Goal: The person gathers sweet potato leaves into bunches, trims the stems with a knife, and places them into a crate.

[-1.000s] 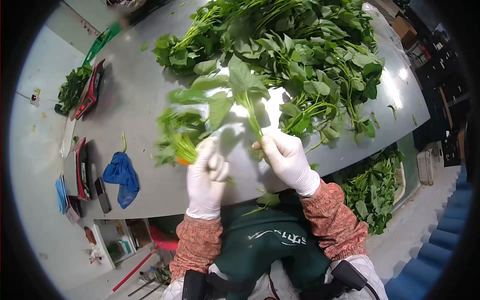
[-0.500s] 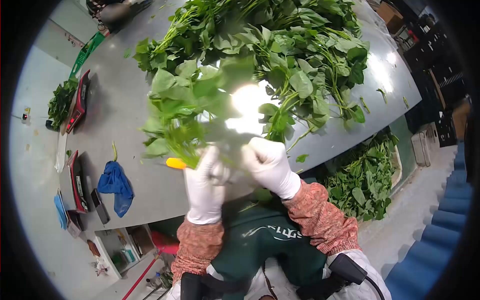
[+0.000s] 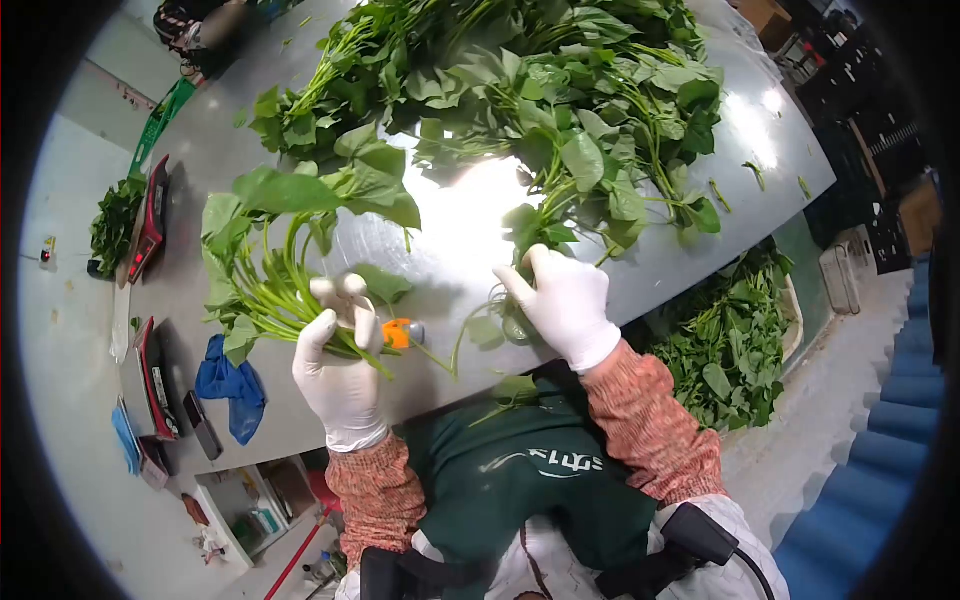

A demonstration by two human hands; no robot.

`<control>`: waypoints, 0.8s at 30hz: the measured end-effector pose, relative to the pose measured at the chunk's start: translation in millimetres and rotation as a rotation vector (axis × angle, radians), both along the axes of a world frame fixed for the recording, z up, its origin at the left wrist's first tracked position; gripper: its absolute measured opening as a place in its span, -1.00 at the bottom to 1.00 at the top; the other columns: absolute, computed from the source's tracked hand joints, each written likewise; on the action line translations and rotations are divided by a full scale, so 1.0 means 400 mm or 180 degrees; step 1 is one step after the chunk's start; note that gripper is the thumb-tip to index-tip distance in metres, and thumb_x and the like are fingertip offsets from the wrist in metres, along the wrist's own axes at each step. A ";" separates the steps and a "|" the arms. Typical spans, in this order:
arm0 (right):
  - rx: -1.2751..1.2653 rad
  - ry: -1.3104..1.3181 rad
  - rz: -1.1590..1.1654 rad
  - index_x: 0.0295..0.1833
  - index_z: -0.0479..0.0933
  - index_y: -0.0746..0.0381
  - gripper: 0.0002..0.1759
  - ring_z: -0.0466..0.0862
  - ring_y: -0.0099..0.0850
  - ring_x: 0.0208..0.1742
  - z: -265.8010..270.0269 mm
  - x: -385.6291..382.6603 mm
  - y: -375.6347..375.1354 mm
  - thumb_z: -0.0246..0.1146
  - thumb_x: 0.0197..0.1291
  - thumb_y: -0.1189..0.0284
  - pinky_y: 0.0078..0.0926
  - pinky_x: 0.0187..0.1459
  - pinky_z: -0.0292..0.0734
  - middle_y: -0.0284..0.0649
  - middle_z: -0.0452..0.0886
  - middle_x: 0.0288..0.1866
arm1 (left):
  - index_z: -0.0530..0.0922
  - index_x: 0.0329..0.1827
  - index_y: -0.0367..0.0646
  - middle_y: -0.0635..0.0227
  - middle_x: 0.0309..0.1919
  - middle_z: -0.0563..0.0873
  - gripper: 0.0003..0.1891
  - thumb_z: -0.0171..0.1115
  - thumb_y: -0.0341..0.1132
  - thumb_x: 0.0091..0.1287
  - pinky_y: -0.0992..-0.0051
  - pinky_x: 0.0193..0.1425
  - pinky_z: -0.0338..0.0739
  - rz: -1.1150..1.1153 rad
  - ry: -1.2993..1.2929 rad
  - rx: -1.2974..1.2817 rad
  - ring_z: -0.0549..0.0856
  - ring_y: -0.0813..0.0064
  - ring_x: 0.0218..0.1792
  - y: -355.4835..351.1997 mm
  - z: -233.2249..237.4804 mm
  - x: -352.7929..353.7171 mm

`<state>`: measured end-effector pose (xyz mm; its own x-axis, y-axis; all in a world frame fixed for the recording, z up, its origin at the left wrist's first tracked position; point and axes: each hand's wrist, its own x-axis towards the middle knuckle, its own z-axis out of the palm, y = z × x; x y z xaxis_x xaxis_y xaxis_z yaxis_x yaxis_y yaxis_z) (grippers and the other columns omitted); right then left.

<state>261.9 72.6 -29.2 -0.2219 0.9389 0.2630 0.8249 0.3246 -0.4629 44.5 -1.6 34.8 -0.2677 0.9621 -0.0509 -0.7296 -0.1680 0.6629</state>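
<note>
My left hand (image 3: 345, 365), in a white glove, is closed around a bunch of leafy green stems (image 3: 275, 285). Its leaves spread up and to the left, with the cut ends near the thumb. My right hand (image 3: 568, 305), also gloved, is at the near edge of the leafy pile (image 3: 600, 160), thumb and forefinger apart. Just below those fingers is a blurred loose leaf on a stem (image 3: 485, 330). Beside the left fingers lies an orange and grey object (image 3: 400, 333), partly covered by the hand. Another small sprig (image 3: 515, 390) rests against my dark green apron.
The metal table (image 3: 190, 330) carries red scales (image 3: 150, 225), a blue cloth or bag (image 3: 230, 385) and a dark handheld device (image 3: 202, 425) at left. Below its right edge stands a bin of greens (image 3: 725, 345). A person (image 3: 205, 30) is at the far left.
My left hand moved left with the bunch, tilting it leftward. The right hand came away from the left, its fist loosening, and went up to the pile. A loose leaf now shows between them.
</note>
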 end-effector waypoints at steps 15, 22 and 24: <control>-0.1829 0.3321 0.0898 -0.07 0.62 0.36 -0.81 0.55 -0.68 -0.36 0.071 0.021 -0.002 0.34 0.22 0.54 -0.64 -0.27 0.51 -0.41 0.65 -0.33 | 0.44 0.01 -0.21 0.43 -0.34 0.50 -0.81 0.03 -0.48 0.37 0.67 -0.60 0.08 -0.0219 -0.0041 -0.0290 0.12 0.74 -0.70 0.020 -0.020 0.019; -0.0411 0.1541 0.1538 -0.17 0.61 0.25 -0.78 0.60 -0.38 -0.46 0.046 -0.005 -0.009 0.38 0.11 0.39 -0.46 -0.40 0.52 -0.26 0.61 -0.39 | 0.63 -0.14 -0.23 0.58 -0.51 0.49 -0.85 0.32 -0.41 0.27 0.69 -0.60 0.05 0.0066 0.1752 -0.0962 0.26 0.82 -0.67 0.063 0.026 0.110; 0.0036 0.1031 0.1590 -0.19 0.61 0.22 -0.77 0.63 -0.26 -0.43 0.054 -0.005 -0.012 0.38 0.08 0.34 -0.36 -0.39 0.54 -0.19 0.62 -0.35 | 0.64 -0.18 -0.24 0.61 -0.55 0.48 -0.85 0.38 -0.44 0.22 0.69 -0.60 0.08 -0.0025 0.1935 -0.0980 0.28 0.82 -0.67 0.069 0.019 0.118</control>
